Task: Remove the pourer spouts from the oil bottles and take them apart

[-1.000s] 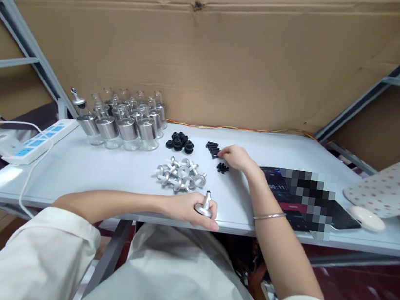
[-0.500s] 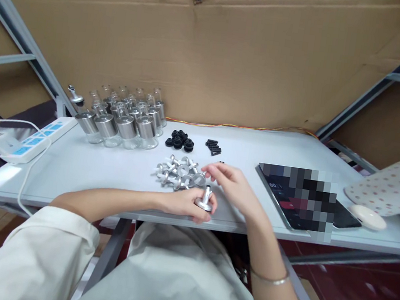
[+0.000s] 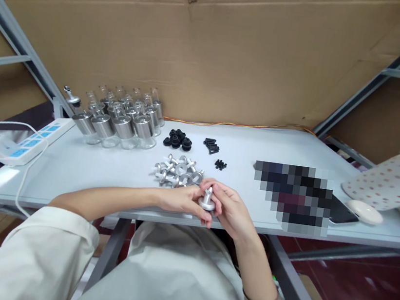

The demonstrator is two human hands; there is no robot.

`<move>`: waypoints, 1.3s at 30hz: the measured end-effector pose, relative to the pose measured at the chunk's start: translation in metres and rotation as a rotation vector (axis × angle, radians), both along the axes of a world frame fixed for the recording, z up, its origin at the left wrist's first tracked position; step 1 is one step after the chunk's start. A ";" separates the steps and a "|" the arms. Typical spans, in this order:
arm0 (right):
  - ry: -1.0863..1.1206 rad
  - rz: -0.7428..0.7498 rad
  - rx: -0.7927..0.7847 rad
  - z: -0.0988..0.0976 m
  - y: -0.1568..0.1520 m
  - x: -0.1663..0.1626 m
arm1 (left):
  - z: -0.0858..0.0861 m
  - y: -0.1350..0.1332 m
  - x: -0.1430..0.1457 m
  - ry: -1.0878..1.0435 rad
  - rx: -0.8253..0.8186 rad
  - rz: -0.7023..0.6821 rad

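Close to the table's front edge, my left hand (image 3: 183,200) is closed around the round base of a silver metal pourer top (image 3: 207,201), its spout pointing up. My right hand (image 3: 233,210) has its fingers closed on the same pourer from the other side, near the spout. Part of the base is hidden by the fingers. Just beyond my hands lies a pile of similar silver pourer parts with white stems (image 3: 180,169). Several black ridged stoppers (image 3: 177,140), black tubes (image 3: 211,145) and tiny black pieces (image 3: 220,164) lie in separate groups behind.
Glass bottles with metal bands (image 3: 125,128) stand at the back left, one topped with a pourer (image 3: 72,97). A white power strip (image 3: 37,141) sits at the left edge. At the right are a blurred phone (image 3: 342,211), a white oval object (image 3: 366,211) and a dotted container (image 3: 391,180).
My right hand has moved left and down onto the pourer, its fingers now closing on it. My left hand keeps its hold. The tiny black pieces have come into fuller view.
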State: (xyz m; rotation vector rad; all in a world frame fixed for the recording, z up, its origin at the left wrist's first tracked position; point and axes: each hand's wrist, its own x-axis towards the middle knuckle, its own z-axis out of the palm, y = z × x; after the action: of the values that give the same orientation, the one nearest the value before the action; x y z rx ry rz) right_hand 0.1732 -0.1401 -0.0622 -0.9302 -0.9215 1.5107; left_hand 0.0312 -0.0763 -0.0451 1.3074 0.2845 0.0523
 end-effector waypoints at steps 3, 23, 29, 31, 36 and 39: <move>0.061 0.024 -0.061 0.000 -0.001 -0.002 | 0.003 -0.003 0.002 -0.001 0.011 -0.011; -0.530 -0.641 0.252 -0.002 0.022 0.043 | 0.000 -0.009 -0.001 0.013 0.006 0.028; -1.184 -0.588 0.334 -0.017 0.033 0.053 | 0.000 -0.009 -0.002 0.030 -0.006 0.036; -1.284 -0.560 0.324 -0.017 0.038 0.052 | 0.000 -0.009 -0.002 0.032 -0.005 0.041; -1.501 -0.533 0.355 -0.016 0.049 0.052 | -0.001 -0.009 -0.003 0.043 -0.003 0.039; -1.540 -0.516 0.425 -0.021 0.053 0.053 | -0.001 -0.008 -0.003 0.038 0.002 0.035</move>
State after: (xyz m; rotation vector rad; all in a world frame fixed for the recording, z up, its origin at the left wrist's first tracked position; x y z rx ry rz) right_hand 0.2258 -0.0873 -0.0828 -1.7972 -1.7346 -0.1041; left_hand 0.0280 -0.0848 -0.0463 1.3063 0.3400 0.0570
